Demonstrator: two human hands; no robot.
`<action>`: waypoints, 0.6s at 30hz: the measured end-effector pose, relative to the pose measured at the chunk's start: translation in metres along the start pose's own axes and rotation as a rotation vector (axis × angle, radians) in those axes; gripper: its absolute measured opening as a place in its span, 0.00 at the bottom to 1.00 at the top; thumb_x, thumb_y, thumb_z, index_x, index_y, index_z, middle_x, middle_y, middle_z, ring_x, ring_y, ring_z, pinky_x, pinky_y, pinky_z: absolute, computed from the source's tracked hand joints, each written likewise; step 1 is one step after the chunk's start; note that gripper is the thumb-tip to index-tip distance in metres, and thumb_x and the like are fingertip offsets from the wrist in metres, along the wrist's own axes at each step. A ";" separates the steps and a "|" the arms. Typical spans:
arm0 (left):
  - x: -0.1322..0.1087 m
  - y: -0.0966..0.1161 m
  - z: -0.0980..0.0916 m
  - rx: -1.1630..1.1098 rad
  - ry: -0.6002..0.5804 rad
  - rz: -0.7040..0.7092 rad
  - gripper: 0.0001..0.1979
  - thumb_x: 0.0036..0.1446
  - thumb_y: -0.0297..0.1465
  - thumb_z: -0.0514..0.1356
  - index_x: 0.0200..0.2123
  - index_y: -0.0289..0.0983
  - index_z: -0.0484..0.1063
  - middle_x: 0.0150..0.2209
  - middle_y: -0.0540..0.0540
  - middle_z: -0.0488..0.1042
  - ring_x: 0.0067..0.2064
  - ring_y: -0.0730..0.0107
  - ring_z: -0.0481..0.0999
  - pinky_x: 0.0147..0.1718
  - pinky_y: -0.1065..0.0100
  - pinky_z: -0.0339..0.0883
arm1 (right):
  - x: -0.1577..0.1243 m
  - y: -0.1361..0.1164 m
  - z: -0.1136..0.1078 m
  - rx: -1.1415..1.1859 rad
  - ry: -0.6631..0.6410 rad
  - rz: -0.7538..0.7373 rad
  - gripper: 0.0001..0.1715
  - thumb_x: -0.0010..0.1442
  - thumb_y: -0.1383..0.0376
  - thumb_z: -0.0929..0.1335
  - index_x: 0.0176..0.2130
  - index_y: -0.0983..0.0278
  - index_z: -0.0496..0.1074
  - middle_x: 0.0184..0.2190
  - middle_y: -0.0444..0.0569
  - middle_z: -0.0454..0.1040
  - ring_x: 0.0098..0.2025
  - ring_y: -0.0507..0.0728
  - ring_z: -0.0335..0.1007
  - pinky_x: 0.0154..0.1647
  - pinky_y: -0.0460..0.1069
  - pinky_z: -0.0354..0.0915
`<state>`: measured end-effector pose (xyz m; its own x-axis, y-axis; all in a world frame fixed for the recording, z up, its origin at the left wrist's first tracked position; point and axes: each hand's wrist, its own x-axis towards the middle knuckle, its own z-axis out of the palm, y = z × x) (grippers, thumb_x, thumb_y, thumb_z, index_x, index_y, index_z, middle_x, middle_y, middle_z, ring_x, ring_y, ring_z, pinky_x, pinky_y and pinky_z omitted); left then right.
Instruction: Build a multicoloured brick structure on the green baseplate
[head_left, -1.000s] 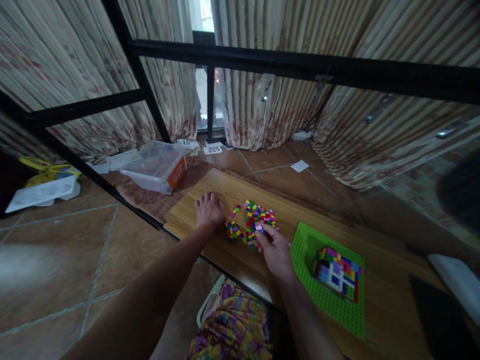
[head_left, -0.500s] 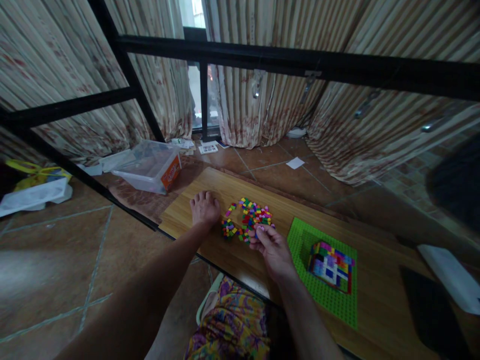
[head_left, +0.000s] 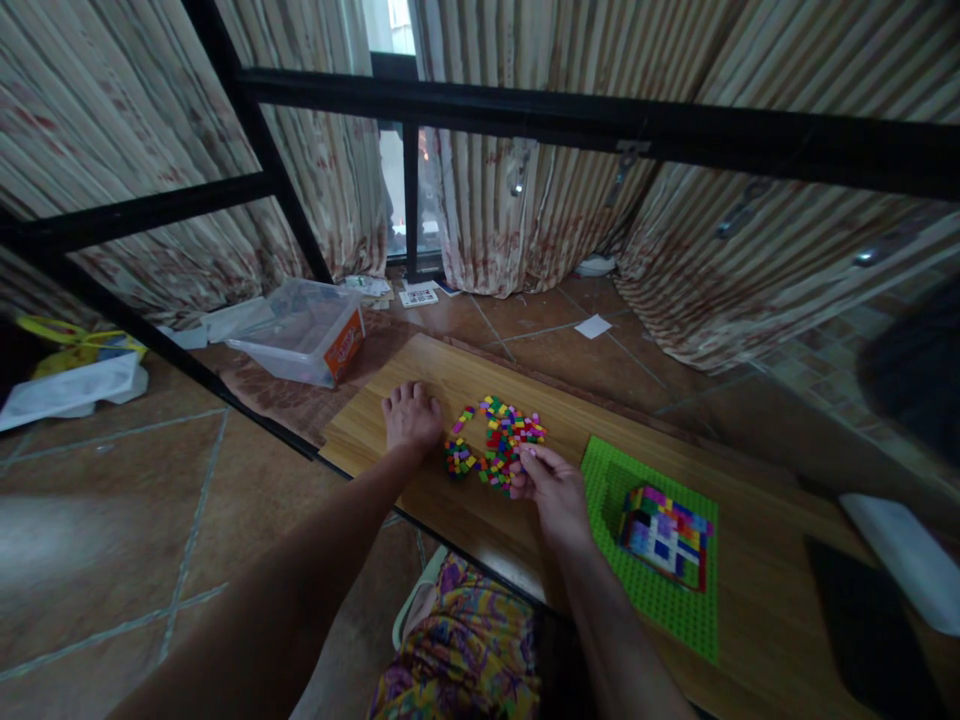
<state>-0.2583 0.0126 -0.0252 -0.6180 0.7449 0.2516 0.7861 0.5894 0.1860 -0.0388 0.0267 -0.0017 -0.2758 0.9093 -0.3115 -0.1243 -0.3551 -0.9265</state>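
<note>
Small toy bricks (head_left: pixel 496 440) in many colours lie in a loose pile on the wooden table (head_left: pixel 420 370). Left of the pile, my left hand (head_left: pixel 412 415) rests on the tabletop, palm down, fingers a little apart and holding nothing. At the pile's right edge, the thumb and fingers of my right hand (head_left: pixel 551 485) are pinched together; whatever is between the tips is too small to make out. Further right, a green studded baseplate (head_left: pixel 652 610) carries a low block structure (head_left: pixel 664 535) of coloured bricks with white and blue ones in its middle.
A clear plastic box (head_left: pixel 292 335) with an orange label stands on the floor beyond the table's left end. At the right lie a dark flat sheet (head_left: pixel 862 610) and a white object (head_left: pixel 900 560). A black metal frame (head_left: pixel 525 105) crosses before curtains (head_left: pixel 495 210).
My right hand has shifted slightly right and its pinched fingers have turned a little over the pile's edge. My left hand stays in place on the table. The view has moved slightly.
</note>
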 end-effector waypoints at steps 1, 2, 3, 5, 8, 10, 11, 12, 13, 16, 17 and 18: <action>0.000 0.000 0.000 -0.001 0.001 0.000 0.19 0.62 0.35 0.47 0.50 0.36 0.69 0.52 0.38 0.70 0.52 0.52 0.66 0.50 0.53 0.58 | 0.003 -0.001 -0.001 -0.031 -0.006 0.009 0.28 0.42 0.49 0.76 0.37 0.65 0.75 0.21 0.42 0.74 0.19 0.49 0.67 0.19 0.45 0.68; 0.000 0.000 0.001 -0.003 0.001 0.000 0.19 0.62 0.35 0.47 0.50 0.36 0.69 0.52 0.38 0.70 0.52 0.52 0.66 0.50 0.53 0.58 | 0.006 -0.001 -0.002 -0.060 -0.017 0.018 0.29 0.41 0.49 0.75 0.38 0.65 0.75 0.21 0.42 0.73 0.19 0.49 0.67 0.18 0.46 0.67; 0.000 0.000 0.001 -0.005 0.002 -0.002 0.19 0.62 0.35 0.47 0.51 0.36 0.69 0.52 0.38 0.70 0.52 0.51 0.66 0.50 0.53 0.58 | 0.008 -0.002 -0.002 -0.081 -0.029 0.024 0.30 0.41 0.49 0.75 0.40 0.65 0.75 0.20 0.41 0.73 0.18 0.49 0.66 0.18 0.46 0.67; 0.000 -0.001 0.002 -0.008 0.005 -0.003 0.19 0.62 0.35 0.47 0.50 0.36 0.69 0.51 0.37 0.70 0.52 0.51 0.66 0.50 0.52 0.58 | 0.011 -0.004 -0.003 -0.102 -0.058 0.024 0.33 0.42 0.50 0.75 0.44 0.65 0.73 0.20 0.40 0.73 0.18 0.50 0.66 0.18 0.46 0.68; 0.001 -0.002 0.002 -0.012 0.012 0.002 0.19 0.62 0.36 0.47 0.50 0.36 0.69 0.51 0.38 0.71 0.52 0.51 0.66 0.49 0.53 0.58 | 0.011 -0.005 -0.005 -0.112 -0.062 0.006 0.34 0.43 0.51 0.74 0.47 0.64 0.71 0.21 0.39 0.73 0.19 0.50 0.67 0.19 0.46 0.67; 0.001 -0.002 0.002 -0.015 0.010 0.006 0.18 0.62 0.36 0.47 0.49 0.36 0.69 0.51 0.38 0.71 0.52 0.52 0.67 0.50 0.53 0.58 | 0.009 -0.005 -0.007 -0.095 -0.050 -0.008 0.32 0.43 0.52 0.74 0.46 0.64 0.72 0.22 0.41 0.75 0.20 0.50 0.68 0.21 0.46 0.68; 0.001 -0.002 0.002 -0.016 0.010 0.005 0.18 0.62 0.36 0.47 0.49 0.36 0.69 0.51 0.38 0.71 0.52 0.51 0.66 0.50 0.53 0.58 | 0.008 -0.004 -0.008 -0.075 -0.048 -0.014 0.30 0.43 0.53 0.75 0.44 0.64 0.72 0.23 0.42 0.76 0.22 0.51 0.70 0.22 0.47 0.69; 0.001 -0.002 0.002 -0.017 0.011 0.002 0.18 0.62 0.36 0.47 0.49 0.36 0.69 0.51 0.38 0.71 0.52 0.51 0.66 0.50 0.53 0.58 | 0.007 -0.004 -0.009 -0.050 -0.052 -0.017 0.28 0.42 0.53 0.75 0.42 0.64 0.73 0.25 0.43 0.77 0.24 0.52 0.72 0.25 0.47 0.70; 0.001 -0.002 0.003 -0.018 0.013 0.001 0.18 0.62 0.36 0.47 0.49 0.36 0.69 0.51 0.38 0.71 0.52 0.51 0.66 0.49 0.53 0.58 | 0.005 -0.003 -0.011 -0.026 -0.062 -0.017 0.26 0.42 0.53 0.76 0.40 0.63 0.74 0.26 0.45 0.78 0.27 0.53 0.74 0.28 0.48 0.72; 0.000 -0.001 0.003 -0.021 0.016 0.000 0.19 0.61 0.36 0.48 0.50 0.36 0.69 0.51 0.38 0.71 0.52 0.50 0.66 0.49 0.53 0.58 | 0.000 -0.003 -0.014 0.019 -0.096 -0.012 0.24 0.42 0.53 0.76 0.37 0.63 0.75 0.31 0.48 0.80 0.33 0.55 0.78 0.36 0.52 0.74; 0.000 -0.001 0.003 -0.023 0.016 0.000 0.19 0.61 0.36 0.48 0.50 0.37 0.69 0.51 0.37 0.71 0.52 0.50 0.66 0.50 0.53 0.58 | -0.001 -0.003 -0.014 0.024 -0.102 -0.012 0.24 0.42 0.53 0.77 0.37 0.63 0.76 0.31 0.49 0.80 0.34 0.56 0.78 0.37 0.52 0.74; 0.000 -0.001 0.002 -0.025 0.015 0.000 0.18 0.61 0.36 0.48 0.50 0.37 0.69 0.51 0.37 0.71 0.52 0.50 0.66 0.50 0.53 0.58 | -0.002 -0.004 -0.014 0.026 -0.102 -0.013 0.24 0.42 0.53 0.77 0.36 0.63 0.76 0.32 0.49 0.80 0.35 0.57 0.78 0.38 0.52 0.74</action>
<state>-0.2595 0.0130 -0.0276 -0.6180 0.7399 0.2659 0.7862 0.5814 0.2094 -0.0243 0.0289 -0.0007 -0.3697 0.8874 -0.2754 -0.1527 -0.3504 -0.9241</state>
